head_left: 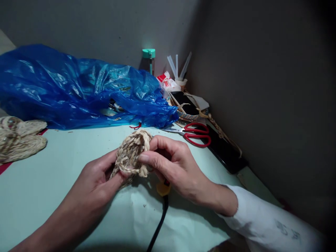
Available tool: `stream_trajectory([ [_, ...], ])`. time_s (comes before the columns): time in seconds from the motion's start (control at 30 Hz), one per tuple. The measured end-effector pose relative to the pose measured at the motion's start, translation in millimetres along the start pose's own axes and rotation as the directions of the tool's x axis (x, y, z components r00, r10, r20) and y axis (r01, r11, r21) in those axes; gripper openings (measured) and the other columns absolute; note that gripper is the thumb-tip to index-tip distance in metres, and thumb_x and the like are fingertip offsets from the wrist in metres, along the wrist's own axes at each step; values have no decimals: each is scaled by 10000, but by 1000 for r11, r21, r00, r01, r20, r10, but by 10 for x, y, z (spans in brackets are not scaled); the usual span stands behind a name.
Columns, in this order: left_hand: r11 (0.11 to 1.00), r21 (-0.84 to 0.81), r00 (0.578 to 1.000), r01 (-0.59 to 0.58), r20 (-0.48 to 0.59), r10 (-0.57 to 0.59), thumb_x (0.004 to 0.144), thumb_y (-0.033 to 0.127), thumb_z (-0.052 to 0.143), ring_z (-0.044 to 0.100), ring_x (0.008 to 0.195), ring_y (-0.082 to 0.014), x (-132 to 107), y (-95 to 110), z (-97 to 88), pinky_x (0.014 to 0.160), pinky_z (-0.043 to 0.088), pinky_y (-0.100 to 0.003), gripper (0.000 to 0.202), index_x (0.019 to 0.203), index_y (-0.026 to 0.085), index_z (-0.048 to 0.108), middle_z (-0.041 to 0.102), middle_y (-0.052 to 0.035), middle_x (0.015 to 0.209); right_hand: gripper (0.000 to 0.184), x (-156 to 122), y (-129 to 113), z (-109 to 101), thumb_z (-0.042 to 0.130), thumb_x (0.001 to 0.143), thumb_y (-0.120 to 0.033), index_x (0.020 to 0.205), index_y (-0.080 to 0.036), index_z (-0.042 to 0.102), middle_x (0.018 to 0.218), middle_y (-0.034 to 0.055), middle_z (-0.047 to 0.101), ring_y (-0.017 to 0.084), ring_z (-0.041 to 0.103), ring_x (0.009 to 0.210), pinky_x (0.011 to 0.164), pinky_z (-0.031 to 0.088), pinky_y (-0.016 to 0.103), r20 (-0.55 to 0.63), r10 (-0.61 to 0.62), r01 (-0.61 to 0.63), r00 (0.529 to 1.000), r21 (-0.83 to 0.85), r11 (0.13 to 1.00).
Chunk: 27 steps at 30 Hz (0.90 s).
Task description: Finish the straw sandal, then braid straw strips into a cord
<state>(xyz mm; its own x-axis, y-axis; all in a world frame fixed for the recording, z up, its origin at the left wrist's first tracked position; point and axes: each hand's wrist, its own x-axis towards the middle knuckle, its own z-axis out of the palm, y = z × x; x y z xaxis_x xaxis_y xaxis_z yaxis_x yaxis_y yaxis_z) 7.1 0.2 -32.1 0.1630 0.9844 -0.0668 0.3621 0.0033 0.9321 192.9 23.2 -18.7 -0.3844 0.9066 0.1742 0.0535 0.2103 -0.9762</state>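
A hollow piece of braided straw (132,152), cream with brown strands, is held above the table between my two hands. My left hand (101,178) grips its left and lower side, the thumb lying at the bottom of the opening. My right hand (173,161) pinches the right rim between thumb and fingers, with a short braid end hanging just below. Under the right hand sits a yellow part (163,189) with a black cord (159,224); what tool it belongs to is hidden. Red-handled scissors (195,133) lie beyond the right hand, blades pointing left.
A large blue plastic bag (78,91) spreads across the back. More woven straw pieces (21,140) lie at far left. On the right are a phone (186,103), a black flat object (225,150), and a cup (181,83) of white sticks. A green-capped bottle (148,54) stands behind.
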Motion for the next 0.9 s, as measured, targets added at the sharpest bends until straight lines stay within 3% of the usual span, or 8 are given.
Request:
stream_trajectory([
  [0.2, 991, -122, 998, 49, 42, -44, 800, 217, 617, 633, 940, -174, 57, 8, -7, 791, 474, -202, 361, 1156, 201, 678, 712, -8, 1151, 385, 19, 7, -34, 510, 939, -464, 695, -172, 562, 614, -38, 489, 62, 396, 507, 485, 335, 201, 126, 53, -68, 991, 119, 991],
  [0.3, 982, -179, 997, 67, 60, -57, 821, 200, 600, 630, 979, -167, 62, 5, -14, 831, 469, -206, 359, 1171, 220, 676, 695, -3, 1200, 399, 13, 8, -41, 460, 968, -445, 706, -170, 582, 669, -18, 517, 73, 433, 572, 531, 361, 204, 79, -2, -2, 997, 52, 999],
  [0.4, 973, -221, 997, 72, 46, -64, 796, 146, 605, 623, 1019, -174, 53, 22, -16, 876, 469, -219, 418, 1198, 240, 666, 692, 6, 1213, 287, 10, -4, -53, 504, 956, -402, 821, -185, 634, 694, -14, 542, 84, 458, 593, 533, 375, 206, 10, -58, 58, 998, -32, 998],
  [0.57, 982, -182, 999, 50, -1, -51, 779, 191, 649, 652, 931, -179, 12, 35, -9, 791, 508, -218, 416, 1188, 257, 683, 719, 7, 1161, 166, 3, -53, -81, 573, 922, -312, 816, -184, 564, 719, -20, 545, 74, 459, 594, 532, 380, 201, -154, -124, 123, 980, -19, 992],
  [0.7, 991, -132, 999, -4, -37, -1, 779, 311, 680, 668, 903, -198, -15, 25, -12, 791, 532, -249, 389, 1165, 274, 705, 736, -3, 1125, 173, -12, -52, -97, 504, 965, -289, 825, -192, 534, 710, -30, 541, 60, 424, 563, 515, 353, 196, -136, -118, 116, 984, -19, 993],
  [0.9, 987, -156, 997, -41, -71, 30, 754, 314, 706, 692, 916, -211, -6, 45, -23, 831, 551, -274, 346, 1097, 277, 744, 756, -12, 1083, 129, -6, -22, -90, 453, 977, -253, 933, -184, 553, 773, -9, 607, 62, 427, 547, 486, 347, 198, -86, -114, 116, 990, 17, 993],
])
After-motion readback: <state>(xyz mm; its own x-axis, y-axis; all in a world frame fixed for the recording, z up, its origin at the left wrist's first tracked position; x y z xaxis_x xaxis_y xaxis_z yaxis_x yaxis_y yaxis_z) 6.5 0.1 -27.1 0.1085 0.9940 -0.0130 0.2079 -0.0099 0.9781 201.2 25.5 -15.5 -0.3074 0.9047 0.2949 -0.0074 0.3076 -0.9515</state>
